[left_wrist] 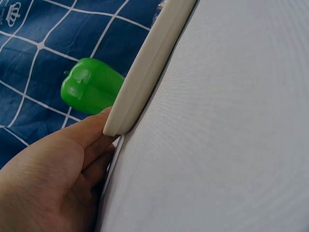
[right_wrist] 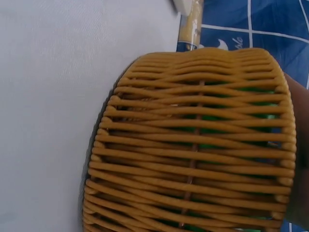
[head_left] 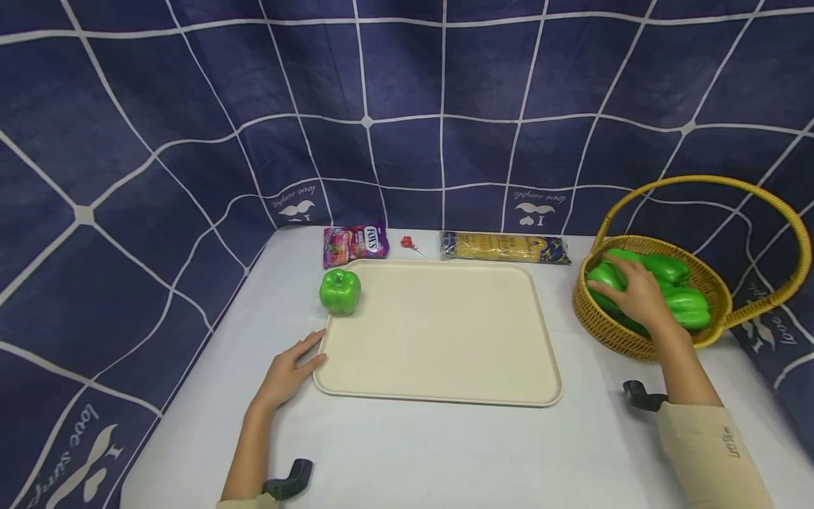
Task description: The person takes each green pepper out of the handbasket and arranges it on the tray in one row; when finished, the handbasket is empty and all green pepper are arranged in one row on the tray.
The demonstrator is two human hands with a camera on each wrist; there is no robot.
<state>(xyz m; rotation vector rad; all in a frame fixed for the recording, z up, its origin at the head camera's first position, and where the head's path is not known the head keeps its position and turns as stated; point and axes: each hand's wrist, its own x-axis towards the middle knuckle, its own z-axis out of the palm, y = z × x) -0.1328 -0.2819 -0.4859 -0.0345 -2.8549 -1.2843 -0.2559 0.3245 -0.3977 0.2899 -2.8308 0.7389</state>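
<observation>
My left hand (head_left: 286, 371) rests at the left edge of the cream tray (head_left: 439, 332), its fingers fairly straight and touching the rim. A green bell pepper (head_left: 340, 291) lies over the tray's far left corner, beyond that hand; the left wrist view shows the same pepper (left_wrist: 91, 86) past the tray edge. Over at the right, my right hand (head_left: 636, 293) reaches into a wicker basket (head_left: 613, 339). Its thumb and fingers curve around a green bell pepper (head_left: 606, 276) at the basket's left side. In the right wrist view the basket wall hides the fingers.
More green peppers (head_left: 687, 307) fill the basket, whose tall handle (head_left: 706, 178) arches above it. Behind the tray lie a purple candy bag (head_left: 356, 244), a small red item (head_left: 407, 242) with a white stick and a long pasta packet (head_left: 505, 247). A blue checked cloth (head_left: 407, 92) hangs behind.
</observation>
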